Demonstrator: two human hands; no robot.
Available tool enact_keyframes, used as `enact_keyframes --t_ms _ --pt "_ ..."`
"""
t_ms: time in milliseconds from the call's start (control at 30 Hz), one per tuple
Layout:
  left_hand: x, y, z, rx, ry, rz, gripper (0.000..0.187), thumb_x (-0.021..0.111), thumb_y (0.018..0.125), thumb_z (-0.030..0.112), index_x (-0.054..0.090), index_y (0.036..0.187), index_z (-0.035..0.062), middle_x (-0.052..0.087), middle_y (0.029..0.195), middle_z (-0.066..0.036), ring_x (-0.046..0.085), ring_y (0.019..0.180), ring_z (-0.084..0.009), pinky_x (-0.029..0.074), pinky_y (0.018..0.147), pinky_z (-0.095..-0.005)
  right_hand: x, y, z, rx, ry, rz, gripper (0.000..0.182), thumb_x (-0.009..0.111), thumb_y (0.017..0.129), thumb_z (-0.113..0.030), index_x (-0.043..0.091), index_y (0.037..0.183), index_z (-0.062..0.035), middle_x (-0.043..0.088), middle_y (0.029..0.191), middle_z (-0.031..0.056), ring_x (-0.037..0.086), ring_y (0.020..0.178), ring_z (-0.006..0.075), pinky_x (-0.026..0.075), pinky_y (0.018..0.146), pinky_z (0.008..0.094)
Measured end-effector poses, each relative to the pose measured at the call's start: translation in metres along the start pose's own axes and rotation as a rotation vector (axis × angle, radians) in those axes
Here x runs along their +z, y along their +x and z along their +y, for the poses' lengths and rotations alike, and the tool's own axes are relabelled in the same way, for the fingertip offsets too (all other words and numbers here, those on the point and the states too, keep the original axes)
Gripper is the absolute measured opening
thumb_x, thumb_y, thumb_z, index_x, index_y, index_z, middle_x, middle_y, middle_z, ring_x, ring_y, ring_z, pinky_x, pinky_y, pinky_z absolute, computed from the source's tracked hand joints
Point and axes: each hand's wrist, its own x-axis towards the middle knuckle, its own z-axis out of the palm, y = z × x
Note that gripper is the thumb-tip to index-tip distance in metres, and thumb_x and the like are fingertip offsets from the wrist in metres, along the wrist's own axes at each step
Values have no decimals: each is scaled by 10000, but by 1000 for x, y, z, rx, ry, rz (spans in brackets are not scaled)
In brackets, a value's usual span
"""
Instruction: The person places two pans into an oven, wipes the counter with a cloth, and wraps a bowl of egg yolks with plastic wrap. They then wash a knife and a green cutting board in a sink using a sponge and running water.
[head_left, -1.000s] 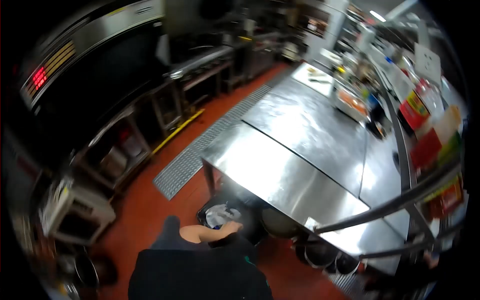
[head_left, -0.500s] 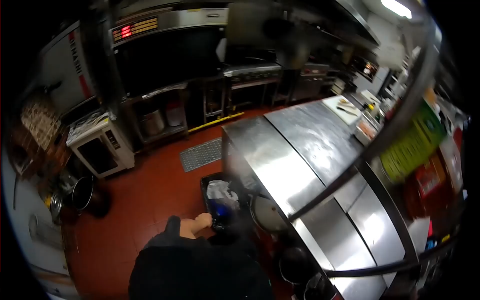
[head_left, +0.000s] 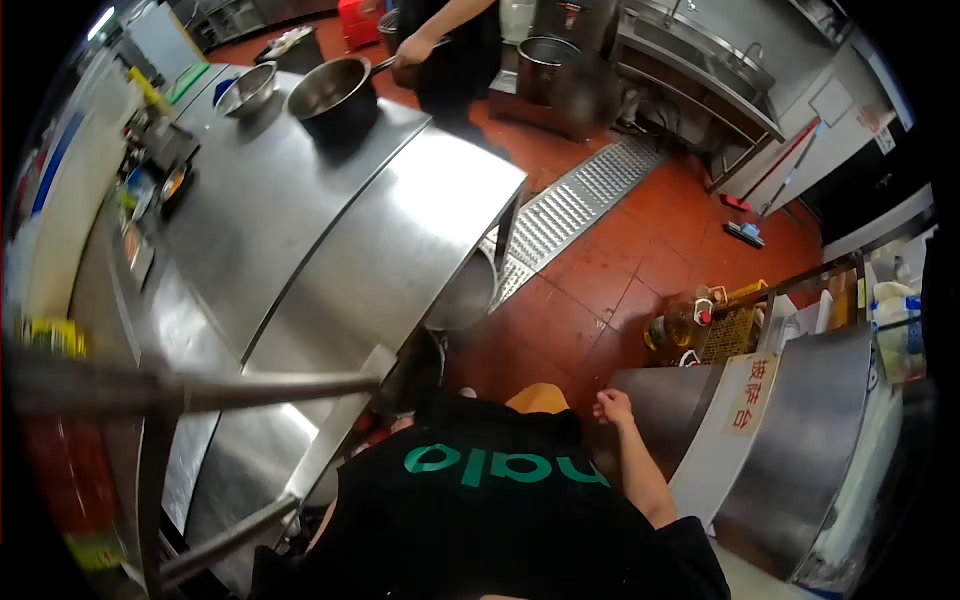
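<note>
My right hand (head_left: 612, 405) hangs at my side with its fingers curled and nothing in it, close to the side of a steel cabinet (head_left: 655, 395). My left hand is hidden behind my black shirt (head_left: 490, 500) and the table's edge. The long steel table (head_left: 300, 220) runs along my left. On its far end stands a dark saucepan (head_left: 335, 95), and another person's hand (head_left: 415, 47) grips its handle.
A steel bowl (head_left: 250, 88) sits beside the saucepan. A round pot (head_left: 465, 290) is stored under the table's end. A floor grate (head_left: 580, 200) crosses the red tiles. An oil bottle (head_left: 680, 322) and a yellow crate (head_left: 730, 330) stand on the right.
The view has swung round to the other side of the table. The black bin that my hand reached toward is out of sight, and my right hand now shows at my side.
</note>
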Motion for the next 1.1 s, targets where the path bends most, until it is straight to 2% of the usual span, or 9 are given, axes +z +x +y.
enact_keyframes --t_ms 133,200,300,433,533,767,900,1000,1100 --pt "-24 42 98 184 43 36 254 542 742 106 619 984 102 614 914 -156 569 901 -319 446 798 -391 -24 23 33 215 219 -59 170 523 799 -204 516 800 -35 578 595 127 565 479 228 475 437 370" --pt "-15 71 139 237 44 99 214 560 734 123 635 933 98 610 914 -163 569 900 -315 444 796 -400 -39 29 17 -33 -373 -43 155 452 847 -167 545 863 -45 605 742 124 600 690 236 489 618 357" --pt "0 99 195 190 -80 147 206 572 725 114 640 918 92 611 906 -165 573 897 -311 447 792 -395 -83 78 21 -152 -609 -38 160 464 838 -165 553 842 -32 601 734 112 583 654 225 474 588 346" --pt "1 95 287 374 -262 170 262 607 718 139 616 967 57 624 850 -159 601 825 -282 460 748 -361 -138 170 -19 -116 -138 -138 169 480 826 -163 564 814 -16 595 723 96 560 607 211 454 548 331" --pt "-32 88 378 434 -434 61 303 595 741 140 582 1025 35 635 808 -148 619 745 -242 459 698 -310 -177 217 -125 181 259 -101 158 482 841 -181 518 831 -27 587 698 113 543 492 171 433 400 298" --pt "-111 136 501 412 -723 -18 345 556 775 142 531 1081 -14 645 765 -112 615 727 -152 462 667 -262 -226 370 -289 112 40 -106 265 486 857 -235 534 995 -13 601 762 100 588 609 164 477 466 274" --pt "-149 213 565 442 -726 11 313 549 776 139 548 1049 -14 641 751 -108 606 690 -148 465 632 -265 -235 367 -404 -32 -12 -140 307 483 859 -239 525 1041 5 612 813 120 595 637 177 481 500 272" --pt "-199 257 635 594 -623 175 271 540 766 127 569 1002 -2 624 741 -136 607 677 -161 466 633 -280 -253 399 -435 -12 -42 -105 327 478 864 -241 516 1074 8 618 853 133 607 670 182 488 515 274" --pt "-245 289 701 647 -810 17 279 532 777 93 554 1038 -2 636 798 -120 616 715 -160 472 674 -282 -260 449 -439 9 -105 -103 316 477 864 -255 525 1050 -4 618 870 134 608 745 192 497 585 305"
